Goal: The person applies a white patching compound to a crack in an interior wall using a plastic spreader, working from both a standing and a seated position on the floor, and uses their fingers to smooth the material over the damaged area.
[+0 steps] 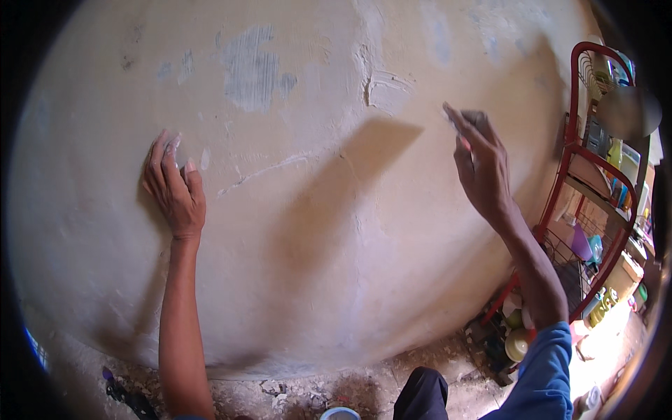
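Note:
A pale plastered wall (315, 245) fills most of the view, with a rough crack and fresh-looking white filler (385, 89) at the upper middle. On the left, my left hand (173, 185) rests against the wall, fingers curled around a small whitish piece (174, 142) whose kind I cannot make out. To the right, my right hand (484, 164) is closed on a flat tool, apparently a putty knife (476, 117); a bit of red shows between the fingers. Most of the tool is hidden or blurred, but a broad straight-edged shadow falls on the wall to its left.
A red metal rack (568, 157) with wire shelves and household items stands close by my right arm. Below, the floor (448, 367) is strewn with flakes and debris. A light-coloured bucket (340, 414) shows at the bottom edge, beside my dark-clothed knee (423, 392).

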`<action>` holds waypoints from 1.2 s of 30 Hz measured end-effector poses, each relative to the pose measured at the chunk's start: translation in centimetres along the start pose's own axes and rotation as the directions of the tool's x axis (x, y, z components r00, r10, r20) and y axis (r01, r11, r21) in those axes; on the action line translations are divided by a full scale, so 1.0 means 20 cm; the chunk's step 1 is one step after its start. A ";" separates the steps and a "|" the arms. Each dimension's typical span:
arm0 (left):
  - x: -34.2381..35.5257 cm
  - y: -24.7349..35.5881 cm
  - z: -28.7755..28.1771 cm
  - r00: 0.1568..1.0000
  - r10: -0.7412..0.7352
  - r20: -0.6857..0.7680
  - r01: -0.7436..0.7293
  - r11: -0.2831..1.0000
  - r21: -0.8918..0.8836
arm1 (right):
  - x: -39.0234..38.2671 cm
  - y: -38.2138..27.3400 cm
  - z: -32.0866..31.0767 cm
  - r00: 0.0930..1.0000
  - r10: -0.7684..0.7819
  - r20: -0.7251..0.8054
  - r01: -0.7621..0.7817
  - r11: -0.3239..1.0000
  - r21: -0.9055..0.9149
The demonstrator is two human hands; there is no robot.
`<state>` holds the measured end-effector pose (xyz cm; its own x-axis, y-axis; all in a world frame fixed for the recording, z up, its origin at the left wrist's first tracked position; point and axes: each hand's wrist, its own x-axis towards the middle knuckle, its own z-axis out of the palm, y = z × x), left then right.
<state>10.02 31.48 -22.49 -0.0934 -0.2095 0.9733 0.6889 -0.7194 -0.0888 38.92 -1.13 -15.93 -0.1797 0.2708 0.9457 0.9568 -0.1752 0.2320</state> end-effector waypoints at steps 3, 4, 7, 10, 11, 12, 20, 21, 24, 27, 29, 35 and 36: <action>-0.01 0.03 0.02 1.000 -0.020 0.002 0.020 1.000 -0.023 | 0.09 0.00 0.05 0.978 0.191 -0.087 -0.191 0.982 0.009; -0.01 0.04 0.03 1.000 -0.025 0.001 0.025 0.999 -0.033 | 0.10 -0.01 0.07 0.969 0.215 -0.120 -0.218 0.976 -0.019; -0.02 0.04 0.04 1.000 -0.020 0.000 0.020 0.999 -0.030 | 0.10 -0.04 0.15 0.959 0.173 -0.226 -0.189 0.980 -0.053; -0.02 0.02 0.04 1.000 -0.014 0.001 0.014 1.000 -0.020 | 0.13 -0.09 0.17 0.945 0.197 -0.262 -0.236 0.964 -0.126; -0.01 0.01 0.03 1.000 -0.012 0.002 0.012 1.000 -0.024 | 0.13 -0.10 0.17 0.939 0.214 -0.269 -0.260 0.954 -0.147; -0.01 0.01 0.03 1.000 -0.012 0.000 0.012 0.999 -0.030 | 0.14 -0.09 0.17 0.930 0.245 -0.275 -0.301 0.936 -0.183; -0.02 0.01 0.05 1.000 0.004 -0.001 -0.004 1.000 -0.007 | 0.21 -0.04 0.25 0.869 0.390 -0.304 -0.480 0.813 -0.329; -0.02 0.01 0.04 1.000 0.009 -0.003 -0.009 1.000 -0.007 | 0.21 -0.06 0.25 0.876 0.383 -0.292 -0.469 0.817 -0.337; -0.01 0.01 0.03 1.000 0.012 -0.009 -0.012 1.000 -0.024 | 0.18 -0.07 0.21 0.893 0.344 -0.290 -0.430 0.844 -0.321; -0.01 0.01 0.03 1.000 0.012 -0.007 -0.012 0.999 -0.047 | 0.14 -0.02 0.19 0.887 0.270 -0.375 -0.378 0.890 -0.253; -0.01 0.01 0.03 1.000 0.022 -0.009 -0.022 0.999 -0.037 | 0.14 0.01 0.20 0.869 0.191 -0.457 -0.333 0.908 -0.255; -0.01 0.02 0.03 1.000 0.012 0.000 -0.012 0.999 -0.047 | 0.16 -0.06 0.19 0.847 0.377 -0.375 -0.488 0.832 -0.264; -0.01 0.02 0.03 1.000 0.015 -0.001 -0.015 0.999 -0.047 | 0.15 -0.05 0.19 0.854 0.370 -0.366 -0.452 0.876 -0.170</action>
<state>10.76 31.67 -22.52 -0.0844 -0.2209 0.9716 0.6555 -0.7467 -0.1128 38.23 3.55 -14.16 0.1169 -0.1798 0.9767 0.8802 -0.4368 -0.1858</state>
